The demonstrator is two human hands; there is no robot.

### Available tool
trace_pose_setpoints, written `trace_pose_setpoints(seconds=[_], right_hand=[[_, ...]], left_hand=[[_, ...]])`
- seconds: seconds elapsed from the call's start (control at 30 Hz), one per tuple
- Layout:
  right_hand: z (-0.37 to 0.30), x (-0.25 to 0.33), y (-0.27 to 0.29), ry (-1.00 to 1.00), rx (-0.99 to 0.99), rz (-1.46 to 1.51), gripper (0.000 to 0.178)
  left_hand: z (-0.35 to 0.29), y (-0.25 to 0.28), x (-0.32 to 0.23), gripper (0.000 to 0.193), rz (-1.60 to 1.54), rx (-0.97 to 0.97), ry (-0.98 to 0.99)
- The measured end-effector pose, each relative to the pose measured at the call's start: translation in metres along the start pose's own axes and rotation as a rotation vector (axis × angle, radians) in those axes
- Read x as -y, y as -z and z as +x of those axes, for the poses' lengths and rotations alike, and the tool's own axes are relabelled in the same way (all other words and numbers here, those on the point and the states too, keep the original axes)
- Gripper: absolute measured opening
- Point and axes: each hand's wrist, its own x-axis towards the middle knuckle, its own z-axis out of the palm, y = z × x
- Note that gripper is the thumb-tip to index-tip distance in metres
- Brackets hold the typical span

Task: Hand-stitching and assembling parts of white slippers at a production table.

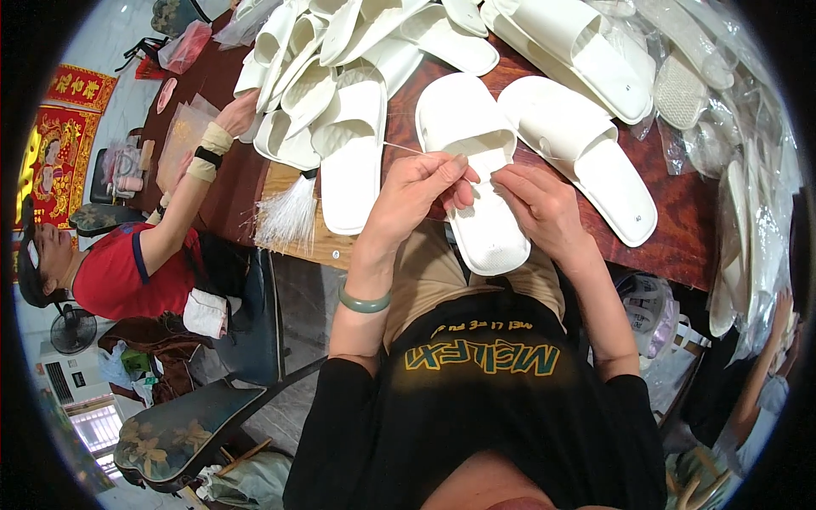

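Note:
A white slipper (489,229) lies in front of me, its strap end on the table and its heel reaching over the edge above my lap. My left hand (423,189) is closed in a pinch beside the strap opening, holding a thin white strand (405,148) that trails off leftward. My right hand (540,204) rests along the slipper's right side with fingers pinched together just below the strap; whatever lies between those fingertips is hidden. Another white slipper (578,153) sits to the right, and one more white slipper (348,161) to the left.
A tied bundle of white strands (289,217) hangs at the table's (680,212) front edge. White slippers (340,42) are heaped at the back, with plastic-wrapped slippers (748,204) at right. A person in a red shirt (127,272) reaches in from the left, near a chair (183,429).

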Motion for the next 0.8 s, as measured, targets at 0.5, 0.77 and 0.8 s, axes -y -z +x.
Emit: trace_pose_setpoints(seconds=[0.5, 0.77, 0.8], right_hand=[[0.027, 0.002, -0.021, 0.035, -0.002, -0.175, 0.017], [0.030, 0.004, -0.038, -0.096, -0.002, -0.126, 0.015], [0.029, 0.003, -0.039, -0.101, -0.022, -0.106, 0.015]], left_hand=[[0.015, 0.040, -0.011, 0.024, 0.737, -0.436, -0.156], [0.058, 0.042, -0.024, 0.036, 1.084, -0.387, 0.019], [0.062, 0.040, -0.022, 0.030, 1.103, -0.404, -0.026]])
